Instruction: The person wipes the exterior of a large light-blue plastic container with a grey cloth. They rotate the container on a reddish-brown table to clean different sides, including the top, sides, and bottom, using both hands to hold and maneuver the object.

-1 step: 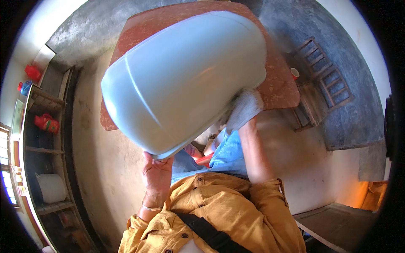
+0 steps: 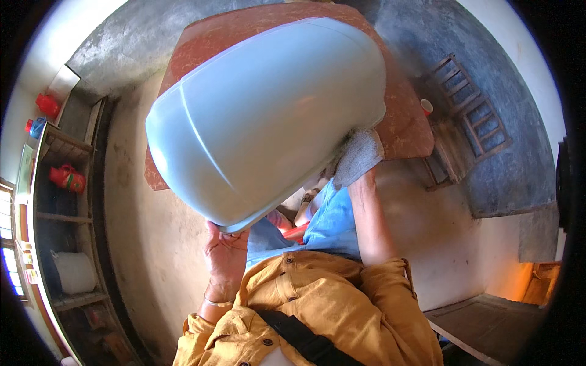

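Observation:
A large, smooth, pale blue shell with rounded ends (image 2: 262, 110) fills the middle of the view, tilted in front of me; its exact kind does not show. At its near lower-left corner, my left hand (image 2: 226, 251) is closed on the rim, thumb at the edge and fingers partly hidden underneath. My right hand (image 2: 364, 180) holds a grey cloth (image 2: 361, 157) against the shell's near right side. The cloth covers most of that hand's fingers.
Beyond the shell stands a reddish-brown table (image 2: 408, 131). At right are a wooden chair (image 2: 455, 146) and a red-rimmed cup (image 2: 426, 107). Shelves (image 2: 64, 217) along the left hold a red jug (image 2: 68, 179) and a white container (image 2: 74, 271). A wooden surface (image 2: 488, 323) lies at lower right.
My right hand and the cloth have shifted slightly to the right along the shell, and the cloth looks less blurred. The left hand keeps its hold.

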A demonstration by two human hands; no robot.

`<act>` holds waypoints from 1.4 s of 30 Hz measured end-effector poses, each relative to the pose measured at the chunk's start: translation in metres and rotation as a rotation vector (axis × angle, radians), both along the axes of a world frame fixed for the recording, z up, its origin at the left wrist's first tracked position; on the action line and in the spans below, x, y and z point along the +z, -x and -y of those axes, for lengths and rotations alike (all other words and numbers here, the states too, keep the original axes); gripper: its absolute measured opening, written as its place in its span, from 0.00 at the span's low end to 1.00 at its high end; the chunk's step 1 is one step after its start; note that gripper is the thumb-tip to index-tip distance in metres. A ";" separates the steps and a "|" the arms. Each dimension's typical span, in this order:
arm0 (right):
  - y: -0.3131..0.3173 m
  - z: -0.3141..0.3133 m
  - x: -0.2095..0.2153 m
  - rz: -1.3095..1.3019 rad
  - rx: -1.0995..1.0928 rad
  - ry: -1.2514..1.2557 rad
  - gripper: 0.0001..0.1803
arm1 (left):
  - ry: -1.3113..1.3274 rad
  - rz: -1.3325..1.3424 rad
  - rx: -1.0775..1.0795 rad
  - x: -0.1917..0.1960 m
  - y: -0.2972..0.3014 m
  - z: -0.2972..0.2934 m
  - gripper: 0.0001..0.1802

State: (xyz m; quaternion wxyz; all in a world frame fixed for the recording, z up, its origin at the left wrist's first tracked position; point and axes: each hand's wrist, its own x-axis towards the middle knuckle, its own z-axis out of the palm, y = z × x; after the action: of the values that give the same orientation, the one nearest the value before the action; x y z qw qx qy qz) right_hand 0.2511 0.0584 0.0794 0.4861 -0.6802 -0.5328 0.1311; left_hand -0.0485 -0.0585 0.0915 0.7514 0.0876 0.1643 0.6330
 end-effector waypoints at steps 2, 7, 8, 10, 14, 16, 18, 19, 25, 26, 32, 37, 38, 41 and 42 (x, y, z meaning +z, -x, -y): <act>0.010 0.008 0.012 0.086 0.034 0.012 0.20 | 0.025 -0.020 0.067 0.003 -0.004 -0.003 0.22; 0.127 0.058 -0.003 0.550 0.115 0.098 0.17 | 0.070 0.132 0.080 -0.006 -0.030 -0.018 0.27; 0.142 0.058 0.000 0.344 0.146 0.168 0.14 | -0.099 0.061 0.011 -0.004 -0.034 -0.024 0.28; 0.133 0.067 0.015 0.364 0.288 0.166 0.12 | 0.251 -0.012 0.134 0.008 -0.038 -0.021 0.28; 0.072 0.046 -0.103 -0.103 0.317 0.038 0.17 | 0.159 0.063 0.016 -0.016 -0.012 -0.021 0.29; 0.041 0.028 -0.084 -0.390 0.410 0.110 0.20 | 0.228 -0.044 0.081 0.001 0.002 -0.018 0.29; 0.025 0.019 -0.018 0.462 0.292 0.380 0.21 | 0.199 -0.091 0.121 0.006 0.026 -0.021 0.26; 0.017 0.020 0.009 0.882 0.303 0.491 0.22 | 0.176 -0.078 0.144 0.005 0.033 -0.025 0.27; 0.070 0.049 0.029 0.916 0.285 0.378 0.20 | -0.053 -0.044 0.306 -0.017 0.002 -0.035 0.50; 0.081 0.056 0.030 0.861 0.316 0.367 0.18 | 0.031 0.054 0.190 -0.021 -0.018 -0.030 0.52; 0.116 0.077 0.067 0.581 0.320 0.466 0.13 | 0.112 -0.065 0.107 -0.005 -0.054 -0.032 0.37; 0.077 0.070 0.026 0.369 0.201 0.068 0.17 | 0.080 -0.018 0.063 -0.004 -0.045 -0.034 0.33; 0.071 0.068 0.012 0.078 0.168 -0.037 0.17 | 0.021 0.002 0.031 -0.005 -0.041 -0.035 0.33; 0.061 0.073 -0.004 0.110 0.229 0.196 0.22 | -0.037 0.003 -0.011 -0.015 -0.035 -0.042 0.33; 0.059 0.072 0.015 0.533 0.269 0.289 0.24 | 0.022 -0.038 0.025 -0.012 -0.031 -0.045 0.33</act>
State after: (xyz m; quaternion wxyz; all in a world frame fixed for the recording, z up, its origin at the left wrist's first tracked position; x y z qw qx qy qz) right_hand 0.1919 -0.0140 0.0942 0.2063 -0.6762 -0.7020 0.0859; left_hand -0.0179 -0.0138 0.0798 0.7411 0.0893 0.1865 0.6387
